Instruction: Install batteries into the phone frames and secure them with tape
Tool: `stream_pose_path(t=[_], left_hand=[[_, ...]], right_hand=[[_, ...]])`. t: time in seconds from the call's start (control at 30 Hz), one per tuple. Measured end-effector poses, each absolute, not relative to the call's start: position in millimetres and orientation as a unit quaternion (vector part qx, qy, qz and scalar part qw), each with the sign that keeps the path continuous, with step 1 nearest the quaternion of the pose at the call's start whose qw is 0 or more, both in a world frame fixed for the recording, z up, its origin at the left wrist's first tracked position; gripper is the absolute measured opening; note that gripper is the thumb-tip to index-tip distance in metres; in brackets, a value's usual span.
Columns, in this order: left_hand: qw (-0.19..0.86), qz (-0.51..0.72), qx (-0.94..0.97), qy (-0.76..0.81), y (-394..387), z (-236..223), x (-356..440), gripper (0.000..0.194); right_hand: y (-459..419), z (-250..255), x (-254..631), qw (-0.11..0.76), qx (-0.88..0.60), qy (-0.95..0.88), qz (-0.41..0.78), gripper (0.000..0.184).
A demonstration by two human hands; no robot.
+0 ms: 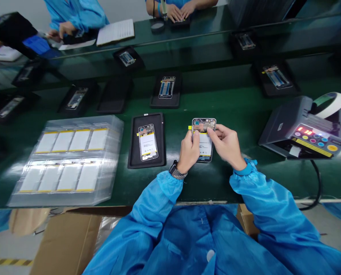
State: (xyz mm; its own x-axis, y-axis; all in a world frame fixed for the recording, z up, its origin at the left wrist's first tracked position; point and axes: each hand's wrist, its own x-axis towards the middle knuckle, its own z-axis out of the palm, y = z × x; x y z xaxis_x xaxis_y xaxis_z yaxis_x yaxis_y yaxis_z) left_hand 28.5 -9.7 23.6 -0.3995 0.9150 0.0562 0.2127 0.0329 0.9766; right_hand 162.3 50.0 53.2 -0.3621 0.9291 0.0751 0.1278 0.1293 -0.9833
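1. Blue smock [187, 244] covers the person's body and both arms, and under the bench edge, in front of it, lies a cardboard box [67, 244].
2. Left hand [187, 151], with a smartwatch [173, 167] on its wrist, and right hand [226, 143] are close together, and the right one is little blurred. Both are closed on the two sides of one phone frame [204, 126], so it is clamped between them.
3. This phone frame is held over the green workbench [233, 183], and I cannot tell if its lower end touches. A white battery [205, 143] with yellow edge lies in it.
4. Just left of the hands, a black tray [161, 152] carries a second phone frame [148, 142], also with a battery.
5. More left, a clear plastic stack [113, 130] holds rows of white batteries [63, 141].
6. On the right stands a grey machine [285, 130] with red digits [304, 131] and a white tape roll [332, 105].
7. Farther away are more black trays [166, 89] with frames. Beyond them, a co-worker's hands [177, 12] rest on the bench, and another co-worker's hand [66, 28] is near a white notebook [116, 32].
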Motion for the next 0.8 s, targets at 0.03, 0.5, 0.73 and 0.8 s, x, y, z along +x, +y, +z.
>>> stream_pose_path(t=[0.03,0.5,0.73,0.8], left_hand=[[0.326,0.536,0.441,0.642,-10,24,29,0.042],[0.308,0.527,0.448,0.653,-10,27,32,0.033],[0.293,0.532,0.44,0.662,-11,27,35,0.034],[0.284,0.535,0.428,0.671,-11,27,36,0.033]], right_hand=[[50,52,162,0.389,-0.413,-0.646,0.511,0.046],[50,39,159,0.412,-0.425,-0.659,0.464,0.041],[48,36,157,0.422,-0.436,-0.641,0.471,0.041],[48,37,156,0.426,-0.434,-0.638,0.473,0.04]])
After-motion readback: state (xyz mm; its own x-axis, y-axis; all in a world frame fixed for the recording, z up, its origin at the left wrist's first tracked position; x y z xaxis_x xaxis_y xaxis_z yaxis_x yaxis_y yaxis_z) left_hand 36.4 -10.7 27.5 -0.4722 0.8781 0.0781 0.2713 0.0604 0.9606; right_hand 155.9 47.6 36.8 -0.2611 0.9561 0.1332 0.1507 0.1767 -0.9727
